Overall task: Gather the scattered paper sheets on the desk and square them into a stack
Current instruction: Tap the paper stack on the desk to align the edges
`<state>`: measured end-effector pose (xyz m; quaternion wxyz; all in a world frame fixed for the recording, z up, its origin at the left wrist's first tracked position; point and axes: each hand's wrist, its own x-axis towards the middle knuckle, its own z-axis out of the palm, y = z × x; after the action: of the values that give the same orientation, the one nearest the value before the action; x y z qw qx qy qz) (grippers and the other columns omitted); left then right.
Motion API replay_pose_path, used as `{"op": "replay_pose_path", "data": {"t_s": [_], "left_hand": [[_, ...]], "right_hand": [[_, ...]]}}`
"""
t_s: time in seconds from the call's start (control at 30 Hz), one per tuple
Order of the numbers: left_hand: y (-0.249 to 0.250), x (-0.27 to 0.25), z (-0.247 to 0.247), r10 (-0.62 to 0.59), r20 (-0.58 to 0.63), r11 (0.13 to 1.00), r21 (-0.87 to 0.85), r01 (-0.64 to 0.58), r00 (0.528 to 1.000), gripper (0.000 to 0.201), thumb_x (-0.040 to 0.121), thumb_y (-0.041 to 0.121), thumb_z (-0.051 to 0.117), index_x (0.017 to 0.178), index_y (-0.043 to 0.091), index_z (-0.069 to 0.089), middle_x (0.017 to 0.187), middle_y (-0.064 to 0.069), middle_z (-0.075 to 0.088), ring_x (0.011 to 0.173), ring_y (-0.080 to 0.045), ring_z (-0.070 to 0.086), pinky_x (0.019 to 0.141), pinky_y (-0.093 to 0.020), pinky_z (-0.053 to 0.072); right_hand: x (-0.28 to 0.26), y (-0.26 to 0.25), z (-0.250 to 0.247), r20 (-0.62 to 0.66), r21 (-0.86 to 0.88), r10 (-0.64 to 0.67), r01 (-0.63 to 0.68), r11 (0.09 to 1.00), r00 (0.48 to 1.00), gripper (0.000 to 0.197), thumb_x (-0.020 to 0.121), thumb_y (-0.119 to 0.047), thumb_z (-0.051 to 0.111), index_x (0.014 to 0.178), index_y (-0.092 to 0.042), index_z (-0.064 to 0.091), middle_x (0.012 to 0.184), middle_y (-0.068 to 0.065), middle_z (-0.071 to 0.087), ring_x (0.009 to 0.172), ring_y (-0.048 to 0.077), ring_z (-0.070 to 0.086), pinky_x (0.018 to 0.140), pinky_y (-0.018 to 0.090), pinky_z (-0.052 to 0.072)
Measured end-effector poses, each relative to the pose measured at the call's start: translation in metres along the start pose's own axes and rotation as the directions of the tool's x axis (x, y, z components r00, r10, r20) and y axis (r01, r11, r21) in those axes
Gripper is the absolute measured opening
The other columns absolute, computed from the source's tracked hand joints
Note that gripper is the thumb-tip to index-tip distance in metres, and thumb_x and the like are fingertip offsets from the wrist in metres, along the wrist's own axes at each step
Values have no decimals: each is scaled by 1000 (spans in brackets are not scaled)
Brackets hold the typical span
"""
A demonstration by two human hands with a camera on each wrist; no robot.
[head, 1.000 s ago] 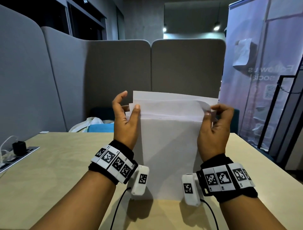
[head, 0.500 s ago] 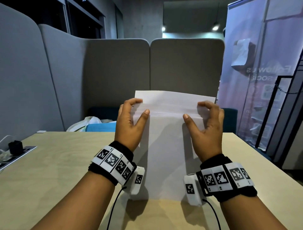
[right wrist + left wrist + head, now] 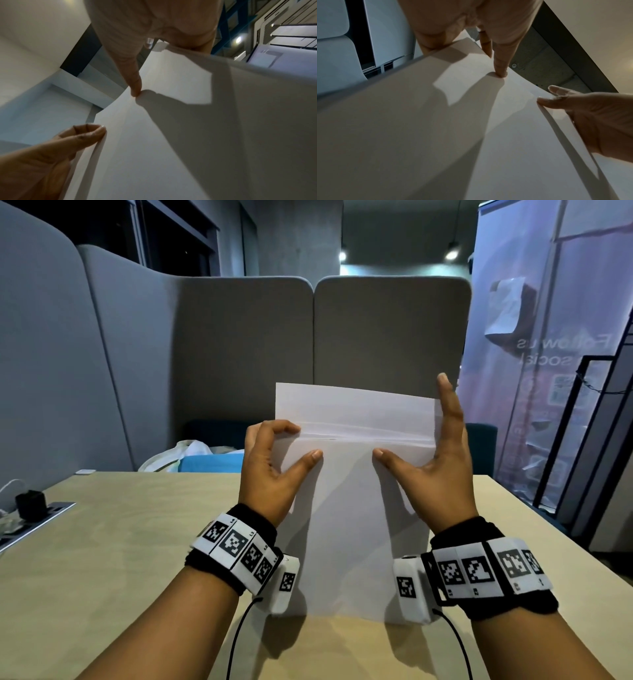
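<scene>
A stack of white paper sheets [image 3: 352,508] stands upright on the pale wooden desk [image 3: 120,542], its bottom edge resting on the desk top. One sheet at the back sticks up above the others. My left hand [image 3: 274,463] grips the stack's left edge, fingers curled round it and thumb on the front sheet [image 3: 82,136]. My right hand [image 3: 442,460] lies flat against the right edge, fingers straight and pointing up, thumb pressing the front sheet [image 3: 135,89]. In the left wrist view the right hand's fingers [image 3: 556,102] lie along the paper's edge [image 3: 471,135].
A power strip with a black plug [image 3: 30,505] is set into the desk at the far left. Grey padded partitions [image 3: 239,354] close off the back and left. A white bag [image 3: 191,451] lies beyond the desk's far edge. A banner [image 3: 548,337] and a black frame [image 3: 589,440] stand to the right.
The sheets' ragged top edges have come closer together. My right hand has gone from pinching the top corner to fingers straight along the right edge. My left hand's fingers have curled round the left edge.
</scene>
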<state>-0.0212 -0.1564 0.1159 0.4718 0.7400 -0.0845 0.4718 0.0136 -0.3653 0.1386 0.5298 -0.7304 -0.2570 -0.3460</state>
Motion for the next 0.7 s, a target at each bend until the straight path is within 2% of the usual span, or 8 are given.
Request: {"op": "replay_pose_path", "data": {"t_s": [0.07, 0.13, 0.23, 0.33, 0.43, 0.53, 0.6, 0.7], "left_hand": [[-2, -1, 0, -15, -6, 1000, -17, 15, 1000, 43, 75, 33, 78, 97, 46, 43, 115, 4, 48, 106, 0, 50, 86, -15, 50], [-2, -1, -1, -55, 7, 997, -54, 55, 998, 49, 73, 37, 79, 101, 50, 41, 117, 5, 48, 109, -11, 53, 91, -32, 54], [0, -1, -2, -76, 31, 990, -117, 79, 997, 70, 70, 36, 80, 116, 57, 32, 125, 15, 42, 114, -14, 53, 89, -35, 57], [2, -1, -1, -57, 22, 986, -154, 59, 998, 88, 71, 26, 81, 127, 56, 21, 123, 28, 39, 114, -9, 53, 86, -22, 55], [2, 0, -2, -74, 23, 984, -163, 77, 997, 97, 71, 22, 81, 131, 58, 13, 118, 33, 36, 109, -1, 52, 82, -11, 51], [1, 1, -2, -100, 20, 977, -186, 102, 995, 98, 71, 22, 81, 139, 48, 16, 116, 31, 39, 108, -1, 54, 83, -15, 53], [-2, 2, -3, -106, 16, 971, -212, 106, 994, 96, 68, 25, 82, 141, 40, 21, 123, 23, 43, 113, -6, 53, 86, -22, 55], [-6, 1, -3, -152, 46, 955, -251, 158, 987, 94, 62, 36, 81, 138, 34, 26, 130, 8, 46, 116, -12, 54, 86, -25, 56]], "right_hand": [[3, -2, -1, 22, -14, 6, -6, 1000, 1000, 99, 73, -32, 80, 146, -46, 15, 123, -36, 24, 104, -29, 30, 86, -3, 21], [2, -6, -2, 40, -50, 20, -18, 999, 999, 88, 72, -32, 80, 141, -44, 27, 125, -19, 29, 111, -3, 37, 89, 4, 30], [1, -7, 0, 30, -53, 12, -11, 999, 999, 70, 72, -30, 80, 130, -40, 40, 121, -7, 34, 107, 14, 46, 90, 16, 44], [2, -4, 2, 24, 7, 3, -3, 1000, 1000, 67, 74, -28, 79, 124, -49, 39, 122, -11, 31, 103, 7, 45, 84, 8, 40], [2, -2, 4, 23, 13, -14, 14, 1000, 1000, 62, 76, -24, 78, 123, -45, 44, 121, -10, 29, 103, -2, 42, 84, 2, 38], [1, -1, 4, -12, 48, -19, 19, 999, 1000, 62, 79, -23, 75, 123, -49, 39, 123, -10, 28, 105, -12, 37, 86, 7, 43], [0, 0, 6, -36, 39, -22, 23, 999, 999, 54, 81, -21, 72, 122, -43, 44, 120, -9, 29, 105, -13, 38, 90, 12, 43], [0, 4, 9, -63, 10, -20, 21, 1000, 998, 45, 83, -19, 71, 121, -33, 52, 118, -5, 33, 102, -16, 39, 90, 3, 37]]}}
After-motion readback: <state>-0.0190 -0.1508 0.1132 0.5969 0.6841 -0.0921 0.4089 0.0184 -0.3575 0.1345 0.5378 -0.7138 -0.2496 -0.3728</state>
